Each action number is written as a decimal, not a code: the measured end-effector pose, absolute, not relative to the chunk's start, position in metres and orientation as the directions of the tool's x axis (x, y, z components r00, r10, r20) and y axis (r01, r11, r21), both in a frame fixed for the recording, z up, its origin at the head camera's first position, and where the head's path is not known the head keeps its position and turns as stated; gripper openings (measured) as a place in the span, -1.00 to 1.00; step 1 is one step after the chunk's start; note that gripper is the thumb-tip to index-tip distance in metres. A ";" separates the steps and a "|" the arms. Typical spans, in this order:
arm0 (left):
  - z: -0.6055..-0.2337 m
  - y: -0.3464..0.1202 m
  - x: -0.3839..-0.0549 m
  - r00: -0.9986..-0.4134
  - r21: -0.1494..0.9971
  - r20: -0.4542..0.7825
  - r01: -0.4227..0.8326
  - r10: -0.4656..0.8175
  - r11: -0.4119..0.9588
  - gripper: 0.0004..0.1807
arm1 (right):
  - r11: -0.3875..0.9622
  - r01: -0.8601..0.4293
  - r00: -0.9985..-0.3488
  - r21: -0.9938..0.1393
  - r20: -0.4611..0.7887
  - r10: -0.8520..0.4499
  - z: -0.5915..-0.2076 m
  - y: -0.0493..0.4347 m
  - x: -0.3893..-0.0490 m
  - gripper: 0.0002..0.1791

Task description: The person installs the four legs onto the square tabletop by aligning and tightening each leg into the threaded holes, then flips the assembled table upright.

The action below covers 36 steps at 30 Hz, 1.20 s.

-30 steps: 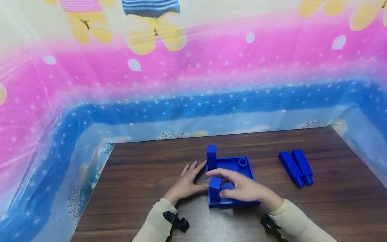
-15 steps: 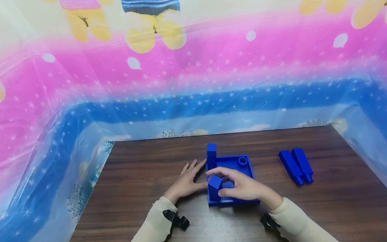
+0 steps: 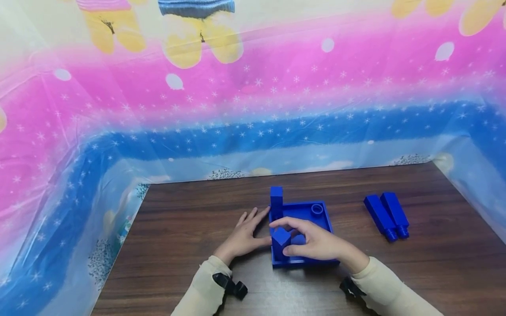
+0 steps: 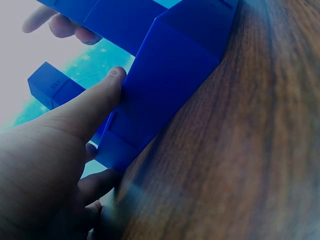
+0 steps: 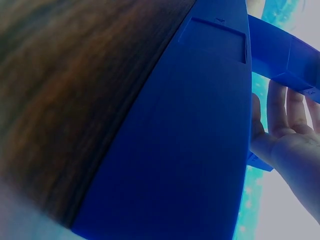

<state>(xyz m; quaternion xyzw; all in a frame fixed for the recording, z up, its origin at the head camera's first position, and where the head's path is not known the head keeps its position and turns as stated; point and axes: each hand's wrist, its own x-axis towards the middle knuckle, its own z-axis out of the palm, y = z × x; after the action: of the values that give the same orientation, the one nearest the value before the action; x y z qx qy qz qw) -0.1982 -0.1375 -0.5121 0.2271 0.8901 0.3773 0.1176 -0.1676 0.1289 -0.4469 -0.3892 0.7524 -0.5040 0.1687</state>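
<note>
A shallow blue square base (image 3: 304, 263) with a raised rim lies on the table, a round socket (image 3: 317, 209) showing at its far right corner. One blue square leg (image 3: 276, 197) stands upright at the far left corner. At the near left corner is another leg (image 3: 281, 245), which my right hand (image 3: 316, 241) pinches between thumb and fingers; its lower end is hidden inside the base. My left hand (image 3: 247, 237) rests against the base's left side with fingers spread. In the left wrist view its thumb (image 4: 102, 92) touches the outer wall (image 4: 160, 80).
Two loose blue legs (image 3: 380, 219) with narrow round ends lie side by side on the brown wooden table (image 3: 189, 219), right of the base. A printed pink and blue cloth (image 3: 253, 118) hangs behind and around the table. A black strap sits on each wrist.
The near left leg has turned about its upright axis, so a corner of its top now points forward. The right thumb has shifted slightly left with it. The left hand stays put.
</note>
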 end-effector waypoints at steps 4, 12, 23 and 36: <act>-0.512 -0.138 -0.198 -0.870 0.725 -0.036 0.316 0.492 0.612 0.00 | 0.206 -0.447 -0.646 -0.871 0.154 -0.748 -0.447 0.128 -0.167 -0.34; -0.510 -0.137 -0.197 -0.868 0.727 -0.032 0.320 0.496 0.607 -0.01 | 0.205 -0.491 -0.639 -0.847 0.190 -0.746 -0.450 0.128 -0.167 -0.40; -0.508 -0.137 -0.196 -0.871 0.727 -0.040 0.310 0.489 0.613 -0.01 | 0.226 -0.515 -0.646 -0.827 0.201 -0.737 -0.450 0.127 -0.166 -0.40; -0.510 -0.137 -0.196 -0.867 0.735 -0.037 0.313 0.497 0.601 -0.01 | 0.266 -0.531 -0.673 -0.804 0.209 -0.710 -0.449 0.125 -0.164 -0.40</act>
<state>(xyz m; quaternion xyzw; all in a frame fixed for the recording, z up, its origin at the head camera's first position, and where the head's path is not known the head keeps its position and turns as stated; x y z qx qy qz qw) -0.1964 -0.1372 -0.5098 0.2286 0.8867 0.3837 0.1199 -0.1642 0.1247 -0.4488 -0.3929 0.7897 -0.4611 0.0968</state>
